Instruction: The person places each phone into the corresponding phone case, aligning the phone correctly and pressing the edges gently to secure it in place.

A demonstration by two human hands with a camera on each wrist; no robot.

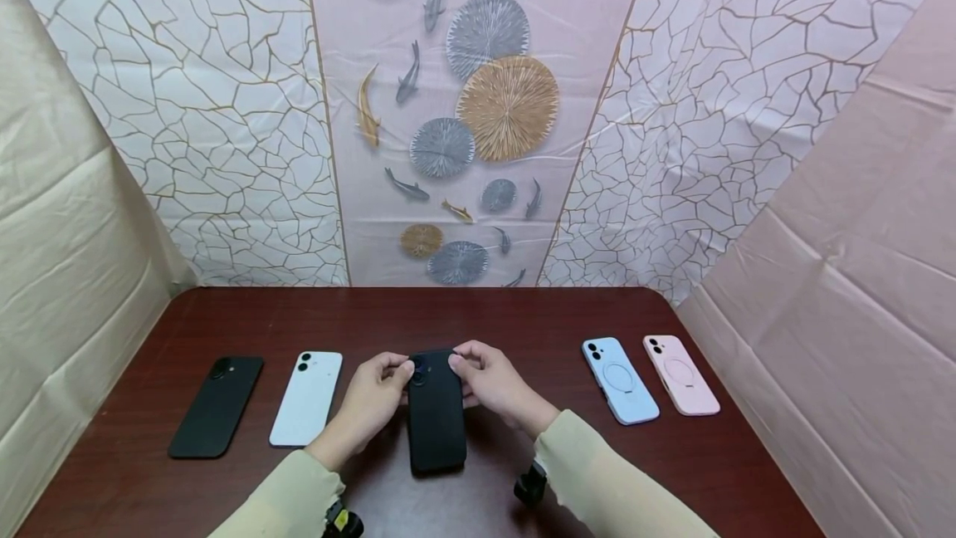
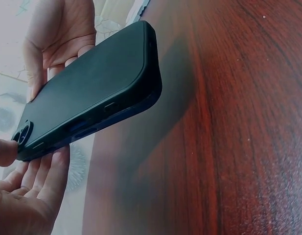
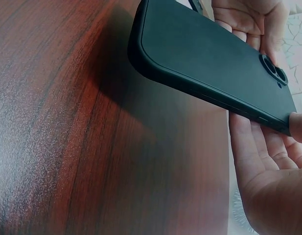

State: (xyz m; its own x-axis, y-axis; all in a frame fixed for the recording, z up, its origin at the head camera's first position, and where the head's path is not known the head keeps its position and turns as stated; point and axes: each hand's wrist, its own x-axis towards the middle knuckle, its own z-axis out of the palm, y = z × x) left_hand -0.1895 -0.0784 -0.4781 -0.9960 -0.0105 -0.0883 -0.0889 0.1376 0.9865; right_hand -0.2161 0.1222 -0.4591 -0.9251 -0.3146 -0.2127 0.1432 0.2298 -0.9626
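Observation:
Both hands hold a phone in a black case (image 1: 436, 426) above the middle of the table, its back and camera rings up. My left hand (image 1: 373, 393) pinches the camera-end corner on the left, thumb on top and fingers beneath. On the opposite corner, my right hand (image 1: 499, 382) grips likewise. The left wrist view shows the black case (image 2: 99, 73) tilted clear of the tabletop, with a dark bluish edge inside its side. From the right wrist view, the case's other long side is visible, with the right hand's fingers (image 3: 258, 147) under it.
Left of the hands lie a black phone or case (image 1: 217, 409) and a white phone (image 1: 308, 398). To the right are a light blue one (image 1: 620, 380) and a pink one (image 1: 681, 374), each with a ring on its back. Patterned cloth (image 1: 441, 106) hangs behind the dark red table (image 1: 523, 314).

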